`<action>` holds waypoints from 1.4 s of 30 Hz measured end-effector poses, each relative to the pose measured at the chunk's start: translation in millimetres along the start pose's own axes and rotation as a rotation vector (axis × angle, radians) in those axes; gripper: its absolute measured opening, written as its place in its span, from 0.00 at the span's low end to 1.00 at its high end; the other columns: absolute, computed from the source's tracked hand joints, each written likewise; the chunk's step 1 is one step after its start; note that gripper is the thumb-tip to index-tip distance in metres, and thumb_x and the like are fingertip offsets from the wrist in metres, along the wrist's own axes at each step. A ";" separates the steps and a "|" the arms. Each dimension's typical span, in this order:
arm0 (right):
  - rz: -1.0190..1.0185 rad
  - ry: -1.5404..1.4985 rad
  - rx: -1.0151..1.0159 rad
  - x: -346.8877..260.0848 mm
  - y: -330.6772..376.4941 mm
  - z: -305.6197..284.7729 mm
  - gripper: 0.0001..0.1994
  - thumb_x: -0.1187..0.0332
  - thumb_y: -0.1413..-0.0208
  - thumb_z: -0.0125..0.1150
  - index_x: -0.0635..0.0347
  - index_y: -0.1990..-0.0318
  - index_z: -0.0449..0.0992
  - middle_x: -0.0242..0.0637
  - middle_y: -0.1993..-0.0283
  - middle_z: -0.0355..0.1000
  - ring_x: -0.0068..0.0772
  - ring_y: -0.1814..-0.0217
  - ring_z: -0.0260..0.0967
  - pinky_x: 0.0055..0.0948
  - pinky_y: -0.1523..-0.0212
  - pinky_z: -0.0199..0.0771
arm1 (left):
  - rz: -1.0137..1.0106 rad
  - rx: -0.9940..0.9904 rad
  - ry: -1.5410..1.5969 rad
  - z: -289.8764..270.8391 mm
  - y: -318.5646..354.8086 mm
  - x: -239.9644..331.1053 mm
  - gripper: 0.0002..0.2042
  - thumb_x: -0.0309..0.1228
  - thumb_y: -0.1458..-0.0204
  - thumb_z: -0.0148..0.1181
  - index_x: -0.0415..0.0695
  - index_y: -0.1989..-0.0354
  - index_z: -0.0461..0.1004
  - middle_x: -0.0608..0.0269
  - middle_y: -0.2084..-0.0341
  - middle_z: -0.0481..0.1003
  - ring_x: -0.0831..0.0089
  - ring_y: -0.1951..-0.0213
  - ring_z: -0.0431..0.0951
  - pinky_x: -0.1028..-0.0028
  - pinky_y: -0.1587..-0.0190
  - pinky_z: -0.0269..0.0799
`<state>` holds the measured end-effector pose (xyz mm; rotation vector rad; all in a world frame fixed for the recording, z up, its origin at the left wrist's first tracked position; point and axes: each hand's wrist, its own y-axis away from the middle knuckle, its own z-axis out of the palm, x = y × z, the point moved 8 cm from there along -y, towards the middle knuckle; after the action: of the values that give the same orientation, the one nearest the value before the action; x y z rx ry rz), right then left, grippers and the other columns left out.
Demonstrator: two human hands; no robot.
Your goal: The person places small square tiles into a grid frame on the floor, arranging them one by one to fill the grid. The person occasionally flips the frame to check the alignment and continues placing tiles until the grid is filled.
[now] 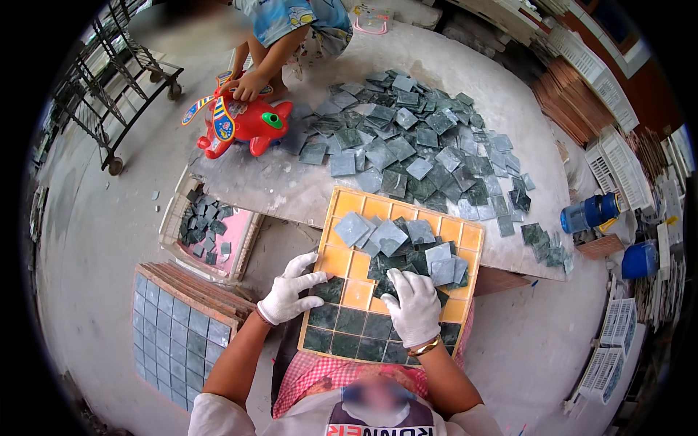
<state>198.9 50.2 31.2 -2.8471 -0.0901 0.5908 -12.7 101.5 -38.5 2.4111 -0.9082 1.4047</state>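
Observation:
A yellow grid tray (471, 238) lies tilted across my lap, its near rows filled with dark green square stone tiles (351, 320). Over its far half is a loose heap of grey and green tiles (387, 237). My left hand (288, 292), in a white glove, is at the tray's left edge with fingers spread, the tips beside a dark tile in its cell. My right hand (415, 308), also gloved, is bent over the middle of the tray, thumb and fingers closed about a dark green tile at the near side of the heap. The fingers partly cover that tile.
Beyond the tray, a low table (240, 182) bears a large tile pile (429, 138). Another person's hand (251, 86) touches a red toy plane (251, 122). At left are a crate of small tiles (174, 218), stacked tiled panels (174, 327) and a wheeled rack (109, 109). Blue jugs (590, 213) stand right.

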 end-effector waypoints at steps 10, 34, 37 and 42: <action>0.247 -0.234 -0.167 28.1 11.8 8.9 0.14 0.67 0.57 0.66 0.54 0.62 0.72 0.36 0.64 0.69 0.42 0.60 0.69 0.38 0.60 0.71 | 0.044 -0.018 -0.385 -5.0 -23.8 41.5 0.24 0.32 0.63 0.70 0.46 0.53 0.74 0.55 0.44 0.64 0.53 0.45 0.64 0.60 0.45 0.65; -0.037 -0.041 0.075 -2.0 -41.9 6.4 0.29 0.57 0.56 0.68 0.55 0.46 0.68 0.39 0.57 0.69 0.40 0.58 0.71 0.34 0.62 0.74 | -0.450 0.082 0.896 -2.2 -42.9 5.7 0.25 0.44 0.42 0.51 0.35 0.45 0.66 0.60 0.58 0.75 0.73 0.59 0.76 0.76 0.63 0.73; -0.040 0.074 -0.055 0.5 -41.7 25.7 0.35 0.54 0.60 0.70 0.51 0.42 0.65 0.37 0.54 0.64 0.37 0.54 0.69 0.33 0.62 0.73 | -0.512 0.087 0.919 8.9 -34.1 5.1 0.24 0.42 0.42 0.51 0.36 0.44 0.65 0.61 0.60 0.75 0.74 0.63 0.77 0.79 0.66 0.72; 0.040 -0.200 0.169 25.1 -70.5 -6.7 0.16 0.56 0.42 0.55 0.60 0.72 0.73 0.42 0.80 0.70 0.48 0.78 0.67 0.36 0.74 0.71 | -0.468 0.017 0.556 10.8 -31.4 17.2 0.21 0.31 0.43 0.52 0.37 0.42 0.63 0.62 0.62 0.74 0.77 0.64 0.76 0.81 0.67 0.72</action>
<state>223.7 119.8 44.3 -2.6264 -0.0167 0.8483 20.1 114.4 -25.8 1.8896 -0.1842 1.7301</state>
